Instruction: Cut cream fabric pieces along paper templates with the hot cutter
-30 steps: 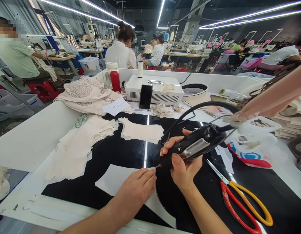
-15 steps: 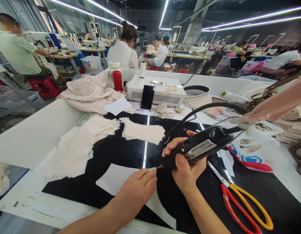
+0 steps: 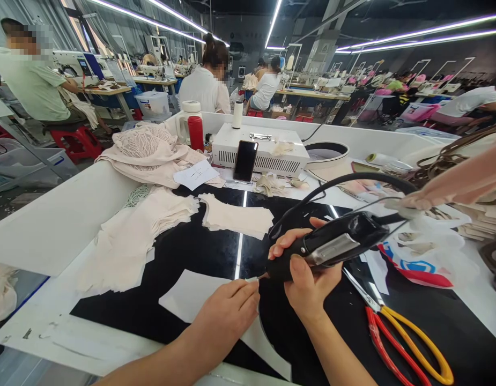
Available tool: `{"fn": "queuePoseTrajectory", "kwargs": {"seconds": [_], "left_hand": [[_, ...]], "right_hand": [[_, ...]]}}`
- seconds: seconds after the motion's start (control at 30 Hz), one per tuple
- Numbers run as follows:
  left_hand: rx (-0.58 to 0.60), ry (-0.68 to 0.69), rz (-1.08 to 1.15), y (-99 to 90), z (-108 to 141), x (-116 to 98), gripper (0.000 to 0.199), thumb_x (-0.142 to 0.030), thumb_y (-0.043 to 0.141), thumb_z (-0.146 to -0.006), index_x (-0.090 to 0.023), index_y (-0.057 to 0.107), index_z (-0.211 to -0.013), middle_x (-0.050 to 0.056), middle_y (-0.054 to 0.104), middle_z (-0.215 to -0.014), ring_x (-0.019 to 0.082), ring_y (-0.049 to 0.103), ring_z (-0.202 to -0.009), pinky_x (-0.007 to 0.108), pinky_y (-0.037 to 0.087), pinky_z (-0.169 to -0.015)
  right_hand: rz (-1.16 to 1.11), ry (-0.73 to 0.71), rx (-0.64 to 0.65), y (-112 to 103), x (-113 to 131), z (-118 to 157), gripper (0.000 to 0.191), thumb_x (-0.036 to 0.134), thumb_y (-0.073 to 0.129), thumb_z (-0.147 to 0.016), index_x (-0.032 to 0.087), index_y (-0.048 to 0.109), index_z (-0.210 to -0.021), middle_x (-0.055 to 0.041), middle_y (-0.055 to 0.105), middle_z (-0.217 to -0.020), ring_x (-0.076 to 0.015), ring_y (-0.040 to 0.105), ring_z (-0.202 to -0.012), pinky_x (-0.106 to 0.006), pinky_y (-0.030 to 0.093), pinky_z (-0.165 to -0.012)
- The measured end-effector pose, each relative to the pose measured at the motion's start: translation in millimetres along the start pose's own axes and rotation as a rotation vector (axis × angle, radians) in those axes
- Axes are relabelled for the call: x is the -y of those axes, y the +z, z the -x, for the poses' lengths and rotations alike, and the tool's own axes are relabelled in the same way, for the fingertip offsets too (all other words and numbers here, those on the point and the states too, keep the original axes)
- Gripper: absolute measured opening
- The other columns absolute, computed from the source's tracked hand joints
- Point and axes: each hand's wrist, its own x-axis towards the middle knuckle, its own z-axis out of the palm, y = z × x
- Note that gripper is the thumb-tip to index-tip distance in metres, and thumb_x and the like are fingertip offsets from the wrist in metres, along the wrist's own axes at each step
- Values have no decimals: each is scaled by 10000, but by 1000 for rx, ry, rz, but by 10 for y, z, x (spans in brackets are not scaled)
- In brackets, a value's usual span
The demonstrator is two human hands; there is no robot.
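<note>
My right hand (image 3: 308,268) is wrapped round a black handheld tool (image 3: 332,244) with a metal strip on its side and a cable at its rear. The tool's thin tip points left and meets the fingertips of my left hand (image 3: 227,316). Those fingers are pressed together on the edge of a curved white sheet (image 3: 191,292), which lies on the black work surface (image 3: 207,257). What the left fingertips pinch is mostly hidden. Beyond the hands lies a small stack of cream fabric pieces (image 3: 236,215), with a larger stack (image 3: 127,241) to the left.
Red-and-yellow scissors (image 3: 392,332) lie at right, near a plastic bag (image 3: 420,257). A white vented box (image 3: 259,147), a phone (image 3: 245,161) and a red bottle (image 3: 195,134) stand at the back. Several people sit at sewing tables beyond.
The view has shifted slightly. My hands, the tool and the white sheet hold nearly the same positions relative to each other.
</note>
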Motion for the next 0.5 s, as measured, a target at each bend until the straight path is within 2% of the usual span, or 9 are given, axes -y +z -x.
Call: {"fn": "queuePoseTrajectory", "kwargs": {"seconds": [0.23,0.5], "left_hand": [[-8,-11,-2,4,4,-4,270,-92,403,-1099,-112,664,-1165,55,770,-1181,116,695,-1148,242,469,-1070],[8,-16,1,-21,-25,-7,281,-96,380,-1111,-121,657,-1152,41,773,-1157,116,708,-1108,260,510,-1012]], "right_hand": [[16,7,1,40,-12,6,449,245,745,-919,289,555,-1323,17,665,-873,-148,643,-651,-304,578,-559],[-68,23,13,73,7,24,476,261,766,-913,288,552,-1337,13,660,-888,-149,644,-671,-307,590,-561]]}}
